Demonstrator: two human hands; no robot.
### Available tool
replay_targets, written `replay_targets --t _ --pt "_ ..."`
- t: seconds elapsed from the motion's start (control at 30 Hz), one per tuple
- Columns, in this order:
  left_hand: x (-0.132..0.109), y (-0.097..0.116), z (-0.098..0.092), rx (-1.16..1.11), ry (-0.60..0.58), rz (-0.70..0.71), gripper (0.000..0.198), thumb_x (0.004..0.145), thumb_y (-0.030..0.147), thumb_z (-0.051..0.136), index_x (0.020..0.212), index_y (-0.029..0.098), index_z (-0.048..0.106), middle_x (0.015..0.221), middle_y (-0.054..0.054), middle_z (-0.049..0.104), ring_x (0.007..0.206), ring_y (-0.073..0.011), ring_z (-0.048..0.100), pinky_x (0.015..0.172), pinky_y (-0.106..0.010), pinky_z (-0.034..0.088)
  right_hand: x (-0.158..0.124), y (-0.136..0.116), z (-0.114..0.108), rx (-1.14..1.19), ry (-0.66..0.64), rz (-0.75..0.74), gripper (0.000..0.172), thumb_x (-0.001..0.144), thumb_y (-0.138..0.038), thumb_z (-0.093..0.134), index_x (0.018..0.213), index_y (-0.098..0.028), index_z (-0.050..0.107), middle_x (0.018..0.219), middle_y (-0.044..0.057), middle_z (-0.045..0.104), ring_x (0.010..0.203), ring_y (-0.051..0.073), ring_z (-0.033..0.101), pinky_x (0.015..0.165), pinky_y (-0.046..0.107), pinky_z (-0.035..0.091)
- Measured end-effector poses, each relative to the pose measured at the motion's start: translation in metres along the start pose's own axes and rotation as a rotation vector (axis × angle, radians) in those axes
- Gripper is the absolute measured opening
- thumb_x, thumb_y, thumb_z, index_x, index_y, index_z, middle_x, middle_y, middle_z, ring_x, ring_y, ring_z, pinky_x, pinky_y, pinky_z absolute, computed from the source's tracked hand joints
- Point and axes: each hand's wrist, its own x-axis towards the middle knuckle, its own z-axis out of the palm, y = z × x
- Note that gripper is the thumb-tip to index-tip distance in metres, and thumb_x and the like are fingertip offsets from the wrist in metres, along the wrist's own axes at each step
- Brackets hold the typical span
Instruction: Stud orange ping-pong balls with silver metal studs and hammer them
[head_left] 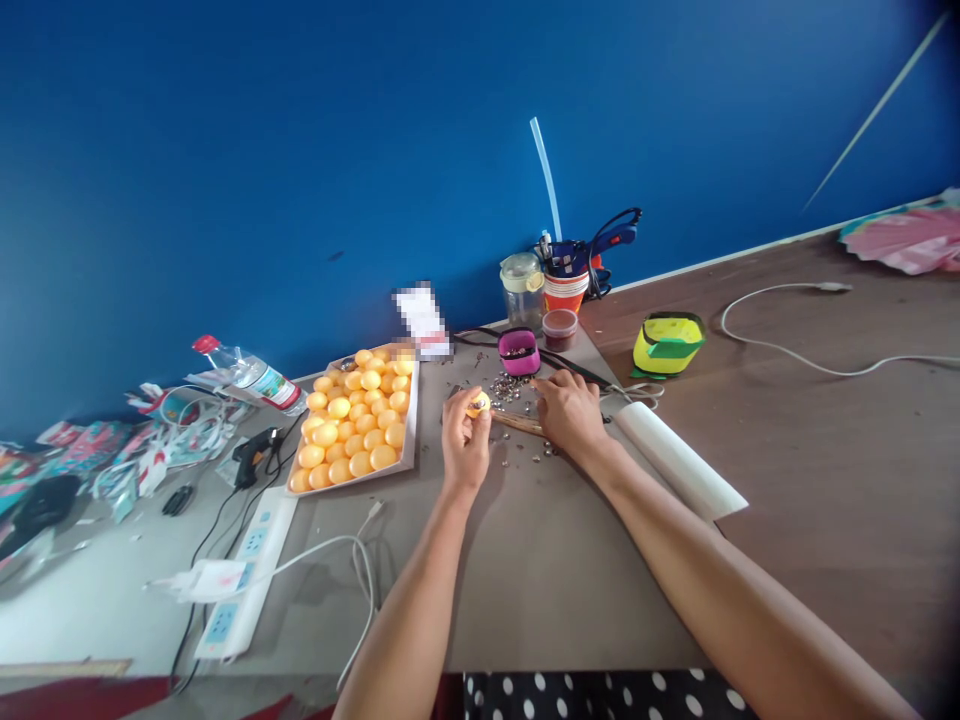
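Pinched in the fingers of my left hand is a yellow-orange ball with a small dark and pale mark on its face, too small to make out. My right hand reaches to the edge of a scatter of small shiny round pieces, its index finger stretched toward them and apart from the thumb. A brown stick-like thing lies between my hands, its right end hidden by my right hand. Just beyond the pieces stands a small purple container with similar pieces inside.
Left of my hands sits a shallow box of orange balls. Further left are a power strip, a glue gun and a bottle. A white roll and a yellow container lie right; a lidded jar stands behind.
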Motion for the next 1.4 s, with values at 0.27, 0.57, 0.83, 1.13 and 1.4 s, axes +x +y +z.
replay_targets --t 0.27,0.57,0.83,1.13,1.4 --pt "-0.001 -0.003 0.001 -0.005 -0.017 -0.019 0.034 0.082 0.035 0.055 0.111 0.018 0.055 0.112 -0.011 0.054 0.091 -0.0165 0.060 0.076 -0.030 0.053 -0.001 -0.004 -0.002 -0.079 -0.086 -0.009 0.026 0.080 -0.023 0.046 0.096 -0.022 0.067 0.101 0.011 0.059 0.096 0.027 0.046 0.079 0.038 0.027" --pt "0.000 -0.001 0.001 0.004 -0.027 -0.106 0.035 0.082 0.035 0.054 0.112 0.017 0.052 0.100 -0.008 0.057 0.070 -0.0111 0.063 0.071 -0.027 0.052 -0.001 -0.001 0.001 -0.044 -0.074 -0.031 0.023 0.080 -0.021 0.044 0.085 -0.019 0.066 0.093 0.010 0.064 0.092 0.025 0.051 0.080 0.037 0.025" --pt "0.000 0.001 0.001 -0.002 -0.021 -0.098 0.035 0.082 0.035 0.054 0.112 0.017 0.051 0.100 -0.008 0.055 0.070 -0.0117 0.063 0.070 -0.027 0.052 -0.001 0.003 -0.009 -0.061 -0.107 0.035 0.022 0.076 -0.027 0.051 0.092 -0.021 0.065 0.098 0.009 0.064 0.095 0.024 0.053 0.084 0.037 0.025" --pt "-0.002 -0.001 0.002 -0.018 -0.048 -0.101 0.034 0.083 0.035 0.052 0.113 0.018 0.051 0.102 -0.008 0.055 0.071 -0.0109 0.062 0.071 -0.027 0.052 -0.002 0.004 -0.012 -0.124 -0.146 0.031 0.023 0.081 -0.023 0.043 0.075 -0.016 0.064 0.080 0.010 0.068 0.075 0.020 0.058 0.078 0.036 0.024" --pt "-0.002 -0.003 0.001 0.021 -0.033 -0.111 0.037 0.082 0.039 0.053 0.113 0.018 0.054 0.109 -0.010 0.055 0.086 -0.0154 0.059 0.076 -0.028 0.052 0.005 -0.005 -0.013 0.484 0.124 -0.017 0.016 0.079 -0.025 0.046 0.074 -0.018 0.060 0.078 0.005 0.062 0.073 0.016 0.055 0.070 0.028 0.035"
